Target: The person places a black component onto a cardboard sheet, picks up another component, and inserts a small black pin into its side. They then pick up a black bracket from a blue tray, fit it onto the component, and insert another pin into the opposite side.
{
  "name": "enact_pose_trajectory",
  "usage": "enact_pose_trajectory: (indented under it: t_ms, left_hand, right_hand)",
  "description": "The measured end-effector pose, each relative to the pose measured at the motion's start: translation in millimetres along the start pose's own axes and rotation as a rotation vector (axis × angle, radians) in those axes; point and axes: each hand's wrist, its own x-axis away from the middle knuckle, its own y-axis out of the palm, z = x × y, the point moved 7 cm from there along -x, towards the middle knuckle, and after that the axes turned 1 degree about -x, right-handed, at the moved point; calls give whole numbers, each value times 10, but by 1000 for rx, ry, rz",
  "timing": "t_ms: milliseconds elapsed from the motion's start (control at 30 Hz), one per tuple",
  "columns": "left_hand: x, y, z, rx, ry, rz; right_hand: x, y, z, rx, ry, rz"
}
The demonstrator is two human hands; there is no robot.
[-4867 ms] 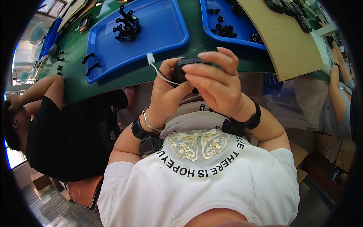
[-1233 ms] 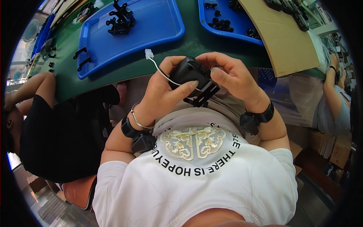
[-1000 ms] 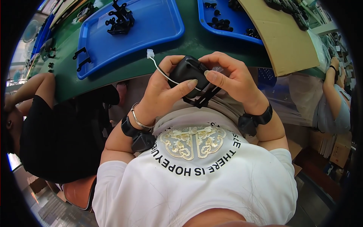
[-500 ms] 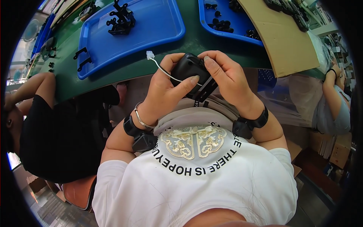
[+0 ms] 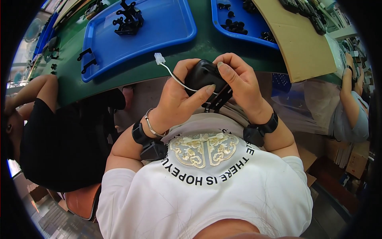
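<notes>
Between my two hands, above my lap at the table's near edge, is a rounded black plastic housing (image 5: 201, 78). A black bracket (image 5: 219, 100) sits along its lower right side. My left hand (image 5: 181, 89) grips the housing from the left, its thumb across the near face. From under that thumb runs a white cable (image 5: 172, 74), ending in a clear white connector (image 5: 159, 58) that sticks out free. My right hand (image 5: 241, 81) holds the upper right edge, thumb and bent forefinger pressed there. What lies under the right fingertips is hidden.
A blue tray (image 5: 175, 28) on the green table (image 5: 207, 47) holds black brackets (image 5: 129, 20); another bracket (image 5: 88, 60) hangs over its rim. A second blue tray (image 5: 254, 38) carries small black knobs (image 5: 234, 26). Cardboard (image 5: 302, 51) overlaps it. People sit at left and right.
The housing has tilted slightly and shifted a little to the right in my hands. Both hands keep their hold. The person at right has moved their hands slightly.
</notes>
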Motion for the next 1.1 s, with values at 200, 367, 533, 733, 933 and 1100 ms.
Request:
enact_pose_trajectory:
  t_ms: [200,367,533,733,933,1100]
  left_hand:
    - [-11,0,36,-93,33,-24]
    - [-58,-77,-8,262,-62,103]
    - [-116,-72,127,523,-24,167]
    - [-142,-80,153,107,-52,-107]
    - [-189,26,57,50,-262,-233]
    - [-59,74,1,474,-369,-216]
  right_hand:
    - [-7,-23,32,-33,-2,23]
    - [-32,-25,-138,-42,-181,85]
    - [22,51,-155,166,-132,65]
    - [-117,-36,-438,400,-80,-58]
    - [-349,177,-647,999,-20,-385]
    - [-1169,-459,-867,1497,-369,-158]
